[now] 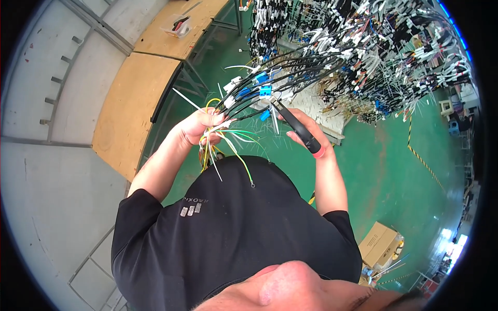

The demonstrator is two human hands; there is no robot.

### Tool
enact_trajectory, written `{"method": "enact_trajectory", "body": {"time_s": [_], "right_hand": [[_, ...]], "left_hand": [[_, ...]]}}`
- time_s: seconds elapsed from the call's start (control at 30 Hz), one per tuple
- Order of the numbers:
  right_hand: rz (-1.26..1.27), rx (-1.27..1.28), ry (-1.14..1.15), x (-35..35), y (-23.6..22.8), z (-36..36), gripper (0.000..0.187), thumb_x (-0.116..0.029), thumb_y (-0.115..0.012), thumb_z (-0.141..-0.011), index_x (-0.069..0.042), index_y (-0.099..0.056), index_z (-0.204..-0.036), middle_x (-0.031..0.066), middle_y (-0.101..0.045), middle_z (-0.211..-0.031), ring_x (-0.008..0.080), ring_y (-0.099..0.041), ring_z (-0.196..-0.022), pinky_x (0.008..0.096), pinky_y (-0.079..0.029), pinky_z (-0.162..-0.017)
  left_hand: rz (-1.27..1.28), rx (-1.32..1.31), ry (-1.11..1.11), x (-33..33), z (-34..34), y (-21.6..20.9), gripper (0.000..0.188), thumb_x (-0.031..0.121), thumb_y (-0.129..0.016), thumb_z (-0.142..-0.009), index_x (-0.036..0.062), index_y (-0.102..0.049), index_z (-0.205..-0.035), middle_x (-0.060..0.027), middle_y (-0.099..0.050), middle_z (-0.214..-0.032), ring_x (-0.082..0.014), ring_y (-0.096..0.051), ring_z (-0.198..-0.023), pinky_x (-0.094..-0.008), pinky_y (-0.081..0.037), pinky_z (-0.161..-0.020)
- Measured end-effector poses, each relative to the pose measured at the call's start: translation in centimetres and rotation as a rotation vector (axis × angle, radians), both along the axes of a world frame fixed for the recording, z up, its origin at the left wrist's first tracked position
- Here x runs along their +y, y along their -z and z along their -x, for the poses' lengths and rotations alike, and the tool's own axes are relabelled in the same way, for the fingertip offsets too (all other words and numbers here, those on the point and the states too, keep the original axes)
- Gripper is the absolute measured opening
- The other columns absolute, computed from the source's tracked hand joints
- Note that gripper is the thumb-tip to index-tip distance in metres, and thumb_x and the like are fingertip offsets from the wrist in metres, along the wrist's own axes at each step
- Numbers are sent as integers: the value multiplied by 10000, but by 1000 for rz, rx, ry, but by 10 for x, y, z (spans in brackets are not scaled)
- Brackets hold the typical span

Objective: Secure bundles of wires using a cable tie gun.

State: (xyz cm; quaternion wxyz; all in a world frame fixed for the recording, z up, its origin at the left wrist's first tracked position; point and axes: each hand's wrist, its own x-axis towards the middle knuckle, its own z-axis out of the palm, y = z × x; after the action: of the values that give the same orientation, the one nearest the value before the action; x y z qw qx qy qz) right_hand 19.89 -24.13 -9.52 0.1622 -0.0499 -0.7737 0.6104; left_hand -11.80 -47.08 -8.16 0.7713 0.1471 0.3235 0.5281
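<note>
Many wires point(241, 104), upper centre, look springy; I'd hold them bunched, where my left hand point(201, 126) grips; right hand point(311, 126) clasps a tool point(297, 126).

Wire bundle point(311, 74): smooth plastic sheathing. Blue connector point(265, 92): plastic. T-shirt point(249, 223): matt cloth. Worktop point(135, 109): smooth wood. Floor point(384, 176): glossy.

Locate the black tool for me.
In the head view, just right of centre, the black tool is in the right hand, its tip near blue connectors.
</note>
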Motion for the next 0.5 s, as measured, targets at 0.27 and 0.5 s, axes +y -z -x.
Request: {"method": "enact_trajectory", "body": {"time_s": [0.27, 0.5], "right_hand": [[-241, 62, 99, -7, -33, -2, 422, -143, -752, -933, -8, -679, -1326, 169, -661, -1373, 315, -634, -1298, 421, -470, -1129], [247, -33, -76, -31, -44, -16, 660, -172, -757, -907, 29, -533, -1494, 125, -656, -1242, 251, -643, -1184, 461, -490, -1097]], "left_hand": [[40, 181, -25, 0, -4, -15, 295, 281, -752, -1030, -12, -713, -1039, -47, -597, -602, -116, -539, -421, -254, -390, -353], [81, 837, 0, 3, -23, -44, 311, 320, -864, -946, 59, -706, -889, 9, -614, -652, -67, -555, -512, -240, -415, -429]]}}
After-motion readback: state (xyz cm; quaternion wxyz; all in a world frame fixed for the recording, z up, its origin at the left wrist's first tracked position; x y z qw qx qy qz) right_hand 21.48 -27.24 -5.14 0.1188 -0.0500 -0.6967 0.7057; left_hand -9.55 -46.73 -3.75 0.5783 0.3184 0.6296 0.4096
